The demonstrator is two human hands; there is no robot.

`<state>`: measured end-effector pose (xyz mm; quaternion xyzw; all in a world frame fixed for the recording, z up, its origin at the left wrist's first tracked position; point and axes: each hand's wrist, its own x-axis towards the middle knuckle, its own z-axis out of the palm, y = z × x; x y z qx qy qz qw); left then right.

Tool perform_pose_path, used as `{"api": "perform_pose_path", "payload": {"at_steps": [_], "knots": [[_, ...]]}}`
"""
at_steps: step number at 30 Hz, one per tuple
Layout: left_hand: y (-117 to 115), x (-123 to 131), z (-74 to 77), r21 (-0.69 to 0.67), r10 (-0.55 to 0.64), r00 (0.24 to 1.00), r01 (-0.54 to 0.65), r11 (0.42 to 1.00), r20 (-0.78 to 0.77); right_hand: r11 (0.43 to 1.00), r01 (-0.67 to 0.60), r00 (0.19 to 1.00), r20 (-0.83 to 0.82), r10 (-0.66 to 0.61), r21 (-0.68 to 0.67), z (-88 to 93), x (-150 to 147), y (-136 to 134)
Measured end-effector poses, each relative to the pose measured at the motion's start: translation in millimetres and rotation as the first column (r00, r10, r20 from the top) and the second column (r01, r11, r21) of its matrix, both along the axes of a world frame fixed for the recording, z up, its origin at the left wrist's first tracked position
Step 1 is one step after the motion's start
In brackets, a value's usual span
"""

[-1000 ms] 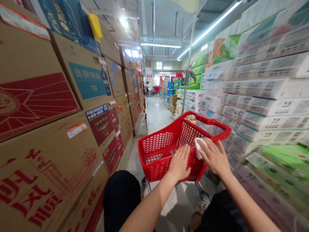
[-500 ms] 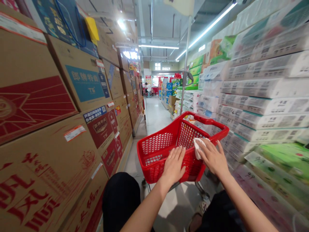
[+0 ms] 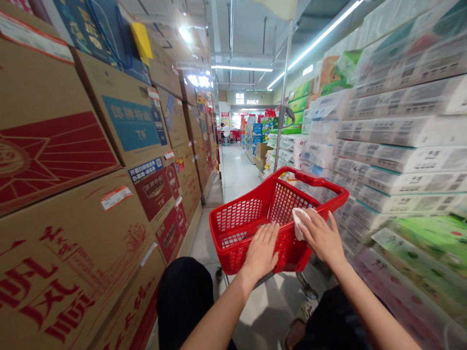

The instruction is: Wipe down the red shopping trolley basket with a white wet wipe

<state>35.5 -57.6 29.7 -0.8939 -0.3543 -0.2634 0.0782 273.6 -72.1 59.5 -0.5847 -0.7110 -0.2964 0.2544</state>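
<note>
A red plastic shopping cart stands in front of me on its metal frame, with openwork mesh sides. My left hand lies on the near rim of its basket, palm down, fingers stretched out and holding nothing. Further right along the same rim, my right hand presses a crumpled white wipe against the red plastic. Part of the wipe is hidden under the fingers. The cart's handle rises at the back right, beyond my right hand.
Cardboard cartons are stacked close along the left. Packs of paper tissue form a tall wall on the right. A metal pole stands behind the cart, and the tiled aisle runs away beyond. A person sits far off.
The view has shifted slightly, so the cart and shelves sit a little further right in it. Both hands stay at almost the same places on the rim, the wipe still under the right.
</note>
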Motion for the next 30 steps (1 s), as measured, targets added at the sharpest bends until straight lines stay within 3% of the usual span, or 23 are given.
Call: {"api": "perform_pose_path", "payload": {"at_steps": [2, 6, 9, 13, 16, 20, 23, 27, 30], "knots": [[-1, 1, -0.5, -0.003, 0.002, 1.000, -0.002, 1.000, 0.009, 1.000, 0.007, 1.000, -0.017, -0.007, 0.010, -3.4, -7, 1], [-2, 1, -0.2, -0.008, 0.001, 1.000, -0.001, 1.000, 0.003, 0.994, -0.100, 0.994, 0.028, 0.101, -0.040, -15.1, -33, -8], [-3, -1, 1.2, -0.011, -0.008, 1.000, 0.008, 1.000, -0.011, 0.987, -0.137, 0.987, 0.070, 0.142, -0.078, -12.0, -28, -12], [-3, 1, 1.4, -0.012, -0.014, 1.000, 0.014, 1.000, -0.008, 0.998, -0.054, 0.998, 0.035, 0.054, -0.021, -2.0, 0, -7], [-2, 4, -0.7, -0.008, -0.015, 1.000, 0.015, 1.000, 0.004, 1.000, 0.013, 0.999, -0.033, -0.012, 0.027, -6.5, -5, -3], [0, 5, -2.1, -0.011, -0.004, 1.000, 0.004, 1.000, 0.010, 0.994, -0.100, 0.995, 0.007, 0.101, -0.037, -18.1, -34, -8], [0, 3, -0.9, -0.006, 0.003, 1.000, -0.003, 1.000, -0.010, 0.986, -0.145, 0.987, 0.053, 0.150, -0.078, -14.3, -31, -11], [-1, 6, -0.2, 0.000, 0.003, 1.000, -0.003, 1.000, -0.018, 0.999, -0.049, 0.999, 0.000, 0.049, -0.011, -5.2, -7, -3], [-1, 9, -1.6, 0.001, 0.003, 1.000, -0.003, 1.000, -0.008, 1.000, -0.005, 0.999, -0.051, 0.006, 0.015, -10.0, -12, 1]]}}
